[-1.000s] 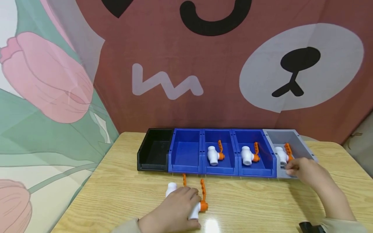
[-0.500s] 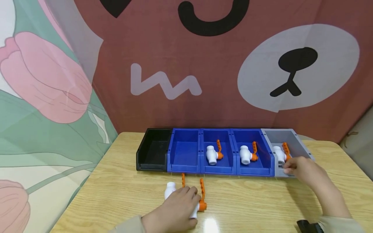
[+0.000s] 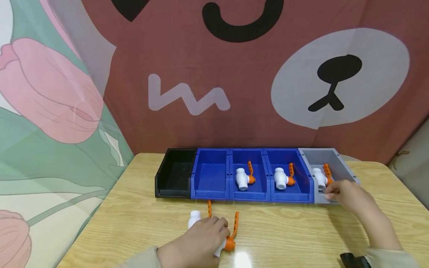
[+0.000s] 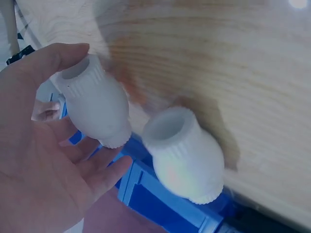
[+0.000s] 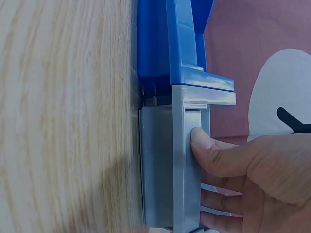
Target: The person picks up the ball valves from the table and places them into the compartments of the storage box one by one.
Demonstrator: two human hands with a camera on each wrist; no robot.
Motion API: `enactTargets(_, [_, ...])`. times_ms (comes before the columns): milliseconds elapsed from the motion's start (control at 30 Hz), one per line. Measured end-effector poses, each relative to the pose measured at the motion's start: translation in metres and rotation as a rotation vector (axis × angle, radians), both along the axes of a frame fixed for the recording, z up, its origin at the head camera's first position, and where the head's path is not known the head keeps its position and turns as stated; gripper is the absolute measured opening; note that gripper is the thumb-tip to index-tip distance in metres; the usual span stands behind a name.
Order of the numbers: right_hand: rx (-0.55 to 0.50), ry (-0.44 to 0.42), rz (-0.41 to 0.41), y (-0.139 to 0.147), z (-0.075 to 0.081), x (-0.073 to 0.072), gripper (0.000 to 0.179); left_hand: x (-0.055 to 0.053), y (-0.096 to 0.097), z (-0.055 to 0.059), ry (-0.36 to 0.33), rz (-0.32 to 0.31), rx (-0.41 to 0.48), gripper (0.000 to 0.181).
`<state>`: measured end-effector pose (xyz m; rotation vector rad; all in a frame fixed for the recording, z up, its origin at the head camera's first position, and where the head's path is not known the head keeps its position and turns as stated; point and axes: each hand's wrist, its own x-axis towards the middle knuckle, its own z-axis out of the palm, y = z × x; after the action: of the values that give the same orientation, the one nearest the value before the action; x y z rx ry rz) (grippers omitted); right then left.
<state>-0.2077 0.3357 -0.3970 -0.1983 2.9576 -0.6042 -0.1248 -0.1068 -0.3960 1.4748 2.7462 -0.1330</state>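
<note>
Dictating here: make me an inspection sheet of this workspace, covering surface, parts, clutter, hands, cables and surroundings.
Surface: wood-grain table, one bright reflection.
Bins: black bin, three blue bins and gray bin in one row.
Binned parts: first white valve in the middle blue bin, second valve in the right blue bin, third valve in the gray bin.
Left hand: holds a fourth valve; fifth valve beside it.
Right hand: thumb on the gray bin's front edge.
Clutter: nothing seen.
Cables: nothing seen.
Surroundings: cartoon-bear cloth behind, flower-print cloth at left.
</note>
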Motion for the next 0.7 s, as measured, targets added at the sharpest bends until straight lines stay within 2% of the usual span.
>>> enactTargets(200, [-0.001, -0.002, 0.004, 0.000, 0.000, -0.001, 0.015, -0.001, -0.003, 0.012, 0.004, -0.019, 0.027, 0.049])
enactTargets(400, [0.018, -0.016, -0.014, -0.003, 0.003, 0.000, 0.017, -0.003, -0.006, 0.025, -0.052, -0.002, 0.069, 0.051])
enactTargets(533, [0.032, -0.023, -0.026, -0.005, 0.004, 0.001, 0.017, -0.009, -0.007, 0.030, -0.068, 0.001, 0.118, 0.053])
enactTargets(700, [0.034, -0.013, -0.014, -0.005, 0.003, 0.001, 0.016, -0.018, -0.007, 0.031, -0.075, 0.006, 0.204, 0.054])
